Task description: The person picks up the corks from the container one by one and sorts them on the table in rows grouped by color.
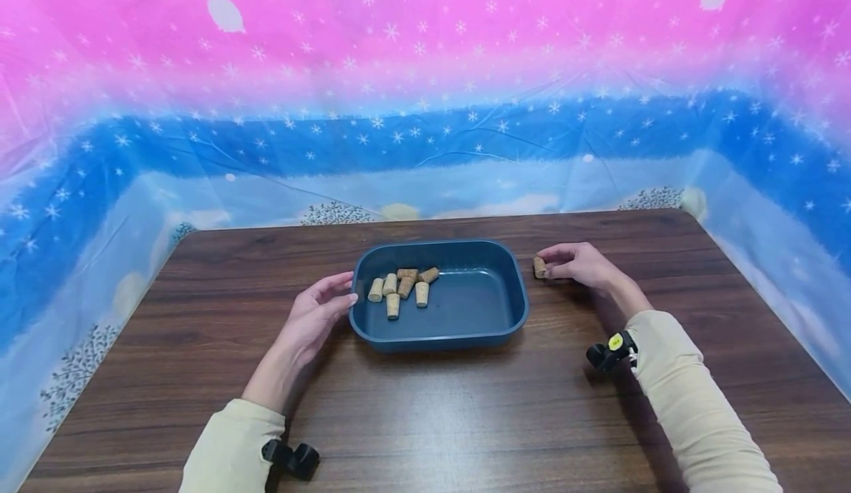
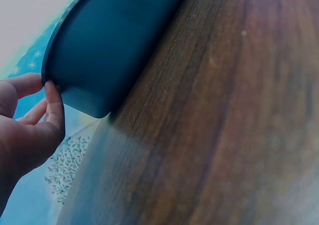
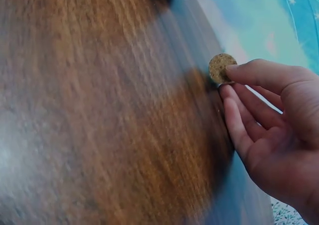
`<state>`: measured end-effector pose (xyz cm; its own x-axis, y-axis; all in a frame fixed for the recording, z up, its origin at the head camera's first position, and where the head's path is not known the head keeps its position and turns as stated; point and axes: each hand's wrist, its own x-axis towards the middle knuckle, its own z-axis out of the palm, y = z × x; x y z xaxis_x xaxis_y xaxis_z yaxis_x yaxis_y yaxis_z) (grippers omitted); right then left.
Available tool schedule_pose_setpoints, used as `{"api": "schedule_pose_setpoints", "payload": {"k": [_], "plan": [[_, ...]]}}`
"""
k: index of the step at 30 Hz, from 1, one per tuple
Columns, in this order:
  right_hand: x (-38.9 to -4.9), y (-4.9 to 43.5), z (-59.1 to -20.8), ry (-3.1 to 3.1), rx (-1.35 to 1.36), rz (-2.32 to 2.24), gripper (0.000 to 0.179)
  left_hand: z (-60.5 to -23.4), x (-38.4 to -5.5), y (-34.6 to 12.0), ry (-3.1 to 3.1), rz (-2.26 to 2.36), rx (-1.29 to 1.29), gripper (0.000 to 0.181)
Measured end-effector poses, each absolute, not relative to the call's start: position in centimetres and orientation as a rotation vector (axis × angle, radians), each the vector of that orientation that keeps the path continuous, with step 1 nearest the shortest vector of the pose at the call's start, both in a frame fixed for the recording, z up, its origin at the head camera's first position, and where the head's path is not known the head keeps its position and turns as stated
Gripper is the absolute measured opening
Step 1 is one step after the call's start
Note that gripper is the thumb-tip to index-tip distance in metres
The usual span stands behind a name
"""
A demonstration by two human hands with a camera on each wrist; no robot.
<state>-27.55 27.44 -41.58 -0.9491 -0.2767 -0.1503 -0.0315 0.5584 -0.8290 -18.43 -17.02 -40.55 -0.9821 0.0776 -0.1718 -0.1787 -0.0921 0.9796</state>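
Observation:
A dark blue rectangular tub (image 1: 459,323) stands on the table with several tapered cork stoppers (image 1: 393,306) in its left half. Some corks there are upright, others lean or lie on their sides. My left hand (image 1: 315,315) pinches the tub's left rim between thumb and fingers, which the left wrist view shows at the tub's corner (image 2: 99,60). To the right of the tub, my right hand (image 1: 581,265) pinches a single cork stopper (image 1: 539,267) by thumb and fingertips. The right wrist view shows the round end of that cork (image 3: 221,68); whether it touches the table I cannot tell.
The brown wood-grain table (image 1: 439,419) reaches to a pink and blue snowflake cloth (image 1: 425,131) hung along the back and sides. Black wrist cameras sit at the left cuff (image 1: 290,458) and right cuff (image 1: 608,352).

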Motion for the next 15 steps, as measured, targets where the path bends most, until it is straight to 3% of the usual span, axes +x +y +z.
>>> {"api": "schedule_pose_setpoints", "payload": {"k": [15], "plan": [[-27.82,27.50,-42.02,2.560,-0.299,-1.292,0.046,-40.68,-18.60,-16.96,1.965,2.227,-0.118,0.050]]}}
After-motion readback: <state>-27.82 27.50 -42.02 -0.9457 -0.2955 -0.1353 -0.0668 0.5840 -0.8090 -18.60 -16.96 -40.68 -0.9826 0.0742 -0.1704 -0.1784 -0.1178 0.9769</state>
